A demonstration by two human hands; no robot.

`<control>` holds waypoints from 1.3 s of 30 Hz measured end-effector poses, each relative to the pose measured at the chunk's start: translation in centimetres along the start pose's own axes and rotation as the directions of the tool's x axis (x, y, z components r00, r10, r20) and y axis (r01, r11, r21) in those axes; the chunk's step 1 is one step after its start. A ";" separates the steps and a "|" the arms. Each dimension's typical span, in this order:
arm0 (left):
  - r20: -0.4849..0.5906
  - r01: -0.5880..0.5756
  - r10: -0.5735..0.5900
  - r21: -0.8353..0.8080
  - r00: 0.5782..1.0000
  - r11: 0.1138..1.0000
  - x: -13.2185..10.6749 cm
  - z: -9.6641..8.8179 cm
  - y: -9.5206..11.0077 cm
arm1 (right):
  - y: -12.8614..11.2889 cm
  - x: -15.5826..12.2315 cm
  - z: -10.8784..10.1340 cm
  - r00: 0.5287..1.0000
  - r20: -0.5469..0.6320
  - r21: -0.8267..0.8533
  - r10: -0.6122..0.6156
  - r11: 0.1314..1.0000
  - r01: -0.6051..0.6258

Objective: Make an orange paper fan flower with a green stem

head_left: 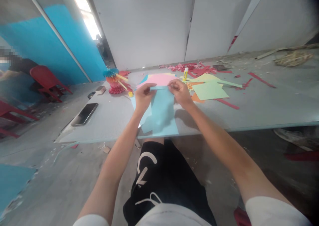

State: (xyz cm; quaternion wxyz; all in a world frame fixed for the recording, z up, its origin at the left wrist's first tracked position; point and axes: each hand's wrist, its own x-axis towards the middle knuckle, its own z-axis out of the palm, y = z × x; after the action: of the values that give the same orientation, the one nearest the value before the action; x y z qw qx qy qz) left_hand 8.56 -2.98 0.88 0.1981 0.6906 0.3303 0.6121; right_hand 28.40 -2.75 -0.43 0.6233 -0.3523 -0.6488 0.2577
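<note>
A light-blue sheet of paper [162,108] stretches between my hands over the near part of the table, its top edge showing a narrow folded band. At that edge's left end, my left hand [144,95] pinches the paper. My right hand [179,90] grips the other end between thumb and fingers. More light-blue paper [147,123] lies beneath, reaching the table's front edge. Just beyond my hands rests a pink sheet [161,79]. An uncapped glue stick [185,74] stands upright past my right hand, and a yellow cap [130,94] sits left of my left hand.
Green paper [210,90] and red strips [228,104] lie on the grey table [264,106] to the right. A phone [86,113] and a small box [101,90] are at left, near colourful paper decorations [116,83]. Red chairs [47,78] stand beyond, beside a person.
</note>
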 end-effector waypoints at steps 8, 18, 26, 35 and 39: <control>-0.024 0.002 -0.001 0.025 1.000 1.000 -0.1 0.0 0.5 | -0.9 -0.3 -0.2 1.000 0.012 0.008 0.010 1.000 -0.010; 0.039 0.032 -0.034 0.045 0.999 0.998 0.3 -0.1 -0.6 | -0.9 -0.3 0.2 0.995 0.039 0.158 0.088 0.983 -0.093; 0.057 0.069 -0.074 0.078 0.996 0.995 0.2 -0.3 -0.7 | -0.9 -0.3 0.1 0.997 0.012 0.103 0.082 0.991 -0.083; 0.053 0.031 -0.041 0.169 0.998 0.985 0.0 0.1 0.6 | -1.6 -0.6 0.3 0.994 0.060 0.125 0.095 0.987 -0.102; 0.062 0.027 -0.038 0.172 0.997 0.985 0.0 0.1 0.7 | -1.6 -0.6 0.3 0.991 0.078 0.134 0.108 0.984 -0.118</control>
State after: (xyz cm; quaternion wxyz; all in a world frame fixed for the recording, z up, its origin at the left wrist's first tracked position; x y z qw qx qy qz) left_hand 8.77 -3.51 1.35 0.1586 0.7192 0.3862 0.5554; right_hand 27.84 -4.13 0.41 0.6073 -0.3352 -0.6299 0.3492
